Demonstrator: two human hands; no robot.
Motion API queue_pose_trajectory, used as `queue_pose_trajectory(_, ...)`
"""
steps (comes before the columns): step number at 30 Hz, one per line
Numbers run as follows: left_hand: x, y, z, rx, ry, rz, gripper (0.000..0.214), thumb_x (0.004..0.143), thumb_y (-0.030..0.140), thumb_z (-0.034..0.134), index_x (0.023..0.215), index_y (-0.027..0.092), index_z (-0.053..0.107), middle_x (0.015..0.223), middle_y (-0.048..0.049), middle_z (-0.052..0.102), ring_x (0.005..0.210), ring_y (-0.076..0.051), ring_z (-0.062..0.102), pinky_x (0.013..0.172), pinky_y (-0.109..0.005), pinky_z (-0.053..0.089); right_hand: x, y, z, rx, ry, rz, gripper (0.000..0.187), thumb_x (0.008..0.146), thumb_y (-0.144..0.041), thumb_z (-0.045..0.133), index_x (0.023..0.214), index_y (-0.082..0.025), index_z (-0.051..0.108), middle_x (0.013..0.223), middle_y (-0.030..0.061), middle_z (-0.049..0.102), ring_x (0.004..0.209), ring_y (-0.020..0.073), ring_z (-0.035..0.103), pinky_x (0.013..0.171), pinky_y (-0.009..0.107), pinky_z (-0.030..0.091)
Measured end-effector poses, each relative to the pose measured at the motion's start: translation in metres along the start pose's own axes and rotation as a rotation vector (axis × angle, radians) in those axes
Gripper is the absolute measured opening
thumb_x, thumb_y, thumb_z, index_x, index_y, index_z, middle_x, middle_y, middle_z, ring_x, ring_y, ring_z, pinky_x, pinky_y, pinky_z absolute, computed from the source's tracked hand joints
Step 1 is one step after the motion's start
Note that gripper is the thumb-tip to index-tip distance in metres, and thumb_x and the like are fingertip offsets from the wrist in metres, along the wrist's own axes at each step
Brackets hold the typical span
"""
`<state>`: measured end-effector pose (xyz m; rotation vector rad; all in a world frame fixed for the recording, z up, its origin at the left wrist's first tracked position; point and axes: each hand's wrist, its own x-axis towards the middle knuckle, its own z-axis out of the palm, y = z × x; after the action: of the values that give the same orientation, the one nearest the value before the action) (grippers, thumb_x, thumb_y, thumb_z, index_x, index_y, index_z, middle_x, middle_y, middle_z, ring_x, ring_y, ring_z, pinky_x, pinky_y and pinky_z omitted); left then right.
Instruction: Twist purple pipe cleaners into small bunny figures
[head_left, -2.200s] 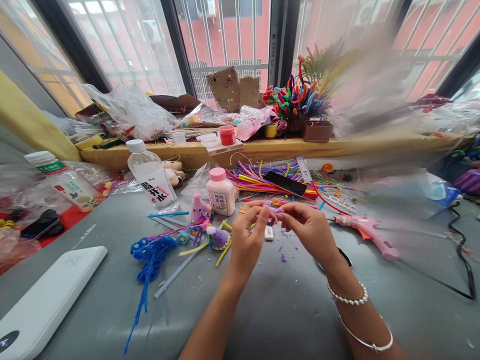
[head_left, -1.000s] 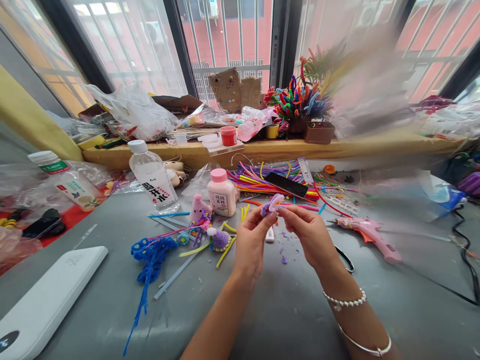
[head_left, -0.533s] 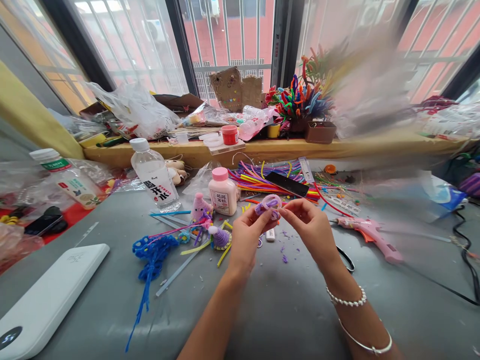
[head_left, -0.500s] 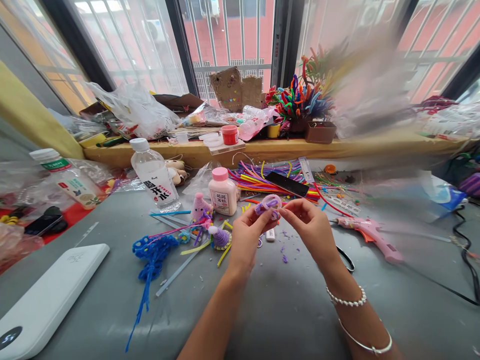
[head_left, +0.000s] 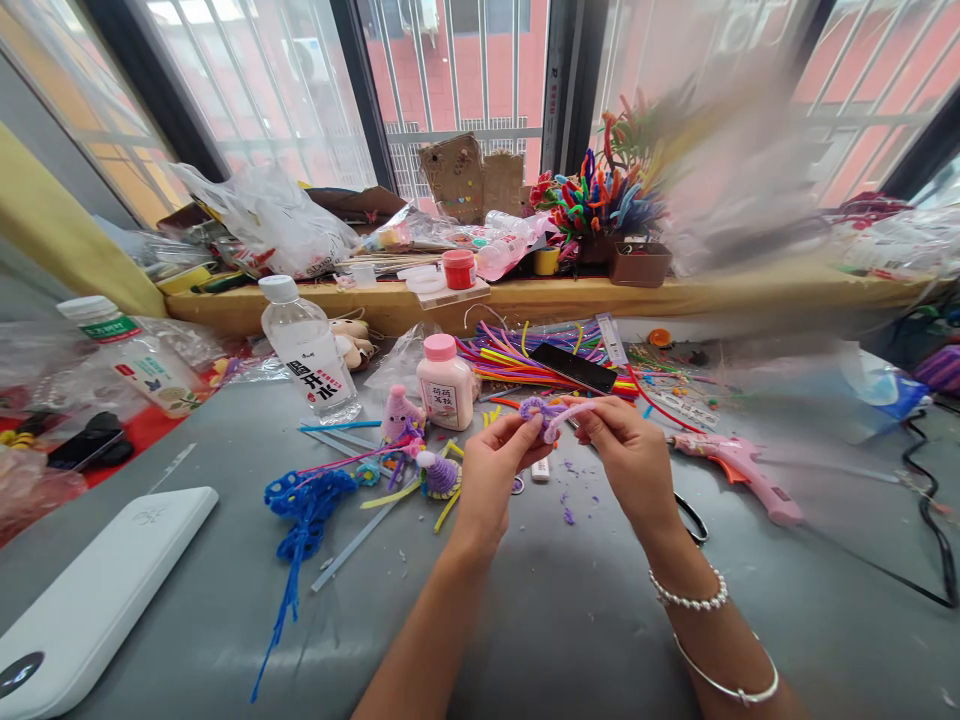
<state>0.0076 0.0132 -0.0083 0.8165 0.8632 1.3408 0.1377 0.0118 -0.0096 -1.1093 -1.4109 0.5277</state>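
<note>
Both hands meet above the grey table (head_left: 570, 610) and pinch one small coil of purple and pink pipe cleaner (head_left: 546, 413). My left hand (head_left: 495, 472) grips the purple coiled end between thumb and fingers. My right hand (head_left: 628, 460) pinches the pink strand where it leaves the coil. Purple fluff scraps (head_left: 568, 515) lie on the table just beneath the hands.
A pink bottle (head_left: 444, 382), a water bottle (head_left: 309, 352), small purple cone figures (head_left: 437, 474) and a blue pipe-cleaner piece (head_left: 300, 505) lie left of the hands. A pink glue gun (head_left: 739, 467), a pile of coloured pipe cleaners (head_left: 517, 362), a black phone (head_left: 573, 367) and a white box (head_left: 90, 600) are also there.
The coil has been turned in my fingers; the pink strand now runs out sideways towards my right hand instead of looping above. Both hands stay in the same spot.
</note>
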Motion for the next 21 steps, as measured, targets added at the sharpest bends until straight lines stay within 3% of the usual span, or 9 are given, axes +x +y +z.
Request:
queue_pose_trajectory(3,-0.0005,-0.0009,-0.0007,0.005,0.028,0.025,0.014,0.063,0.026,0.069,0.069,0.013,0.068,0.068,-0.0007,0.066,0.065,-0.01,0.061,0.068,-0.022,0.051,-0.0022,-0.0007,0.0018,0.132,0.068,0.008,0.012,0.077,-0.025,0.058,0.081,-0.022,0.069,0.082,0.003,0.065,0.066,0.0139,0.06,0.061,0.028,0.049)
queue_pose_trajectory(7,-0.002,-0.0004,-0.0007,0.01,0.04,0.023,0.015,0.062,0.026,0.07,0.069,0.013,0.068,0.068,-0.0009,0.066,0.065,-0.01,0.061,0.068,-0.023,0.051,-0.006,-0.0019,0.0043,0.299,0.083,0.043,0.008,0.069,-0.021,0.066,0.077,-0.022,0.065,0.07,-0.0006,0.067,0.063,0.0139,0.064,0.06,0.027,0.052)
queue_pose_trajectory(15,-0.002,-0.0026,-0.0011,0.054,0.022,0.037,0.02,0.062,0.031,0.069,0.074,0.014,0.068,0.071,-0.0016,0.066,0.063,-0.01,0.059,0.063,-0.021,0.05,-0.0083,-0.0038,0.005,-0.017,0.037,-0.24,0.011,0.074,-0.013,0.058,0.074,-0.021,0.067,0.073,0.0025,0.068,0.068,0.0156,0.063,0.059,0.028,0.05)
queue_pose_trajectory(21,-0.0029,-0.0003,0.0007,0.03,0.046,0.028,0.018,0.062,0.028,0.069,0.074,0.014,0.069,0.072,-0.0012,0.067,0.062,-0.01,0.059,0.062,-0.022,0.05,-0.0087,-0.0045,0.0035,-0.154,-0.015,-0.303,0.016,0.077,-0.013,0.053,0.077,-0.022,0.066,0.076,0.0032,0.068,0.073,0.0165,0.063,0.062,0.029,0.05)
